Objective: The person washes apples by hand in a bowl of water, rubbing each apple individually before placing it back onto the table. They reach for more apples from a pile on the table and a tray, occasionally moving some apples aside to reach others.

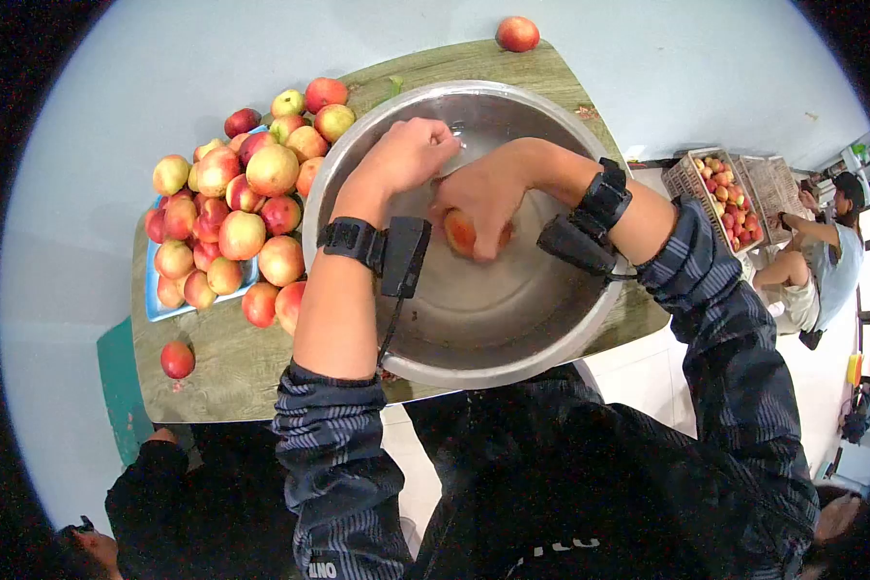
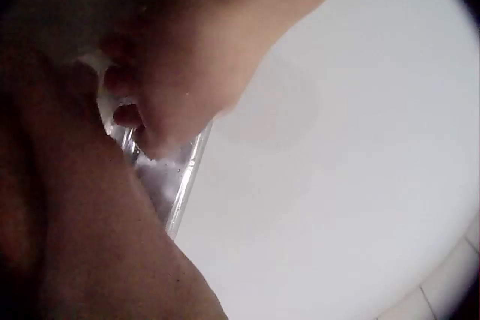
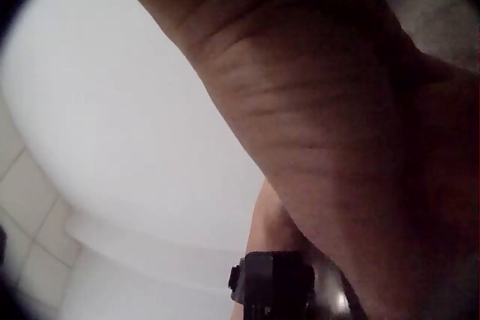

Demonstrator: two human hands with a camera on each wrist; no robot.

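Note:
A large steel basin (image 1: 561, 333) of cloudy water stands before me. Inside it my right hand (image 1: 493, 188) grips a reddish-orange peach (image 1: 460, 232) from above, the thumb along its near side. My left hand (image 1: 411, 155) hovers over the basin's left part, fingers curled in and nothing visible between them, close beside the right hand. In the left wrist view, bare skin and curled fingers (image 2: 127, 116) show in front of the basin's shiny wall (image 2: 180, 185). The right wrist view is mostly filled by the creased wrist, and the peach is hidden there.
Many peaches (image 1: 242, 235) are heaped on a blue tray (image 1: 155, 290) left of the basin. Single peaches lie at the table's near left (image 1: 177, 360) and far edge (image 1: 518, 34). A person (image 1: 831, 256) sits at right by a crate of peaches (image 1: 691, 184); another person (image 1: 203, 503) is at lower left.

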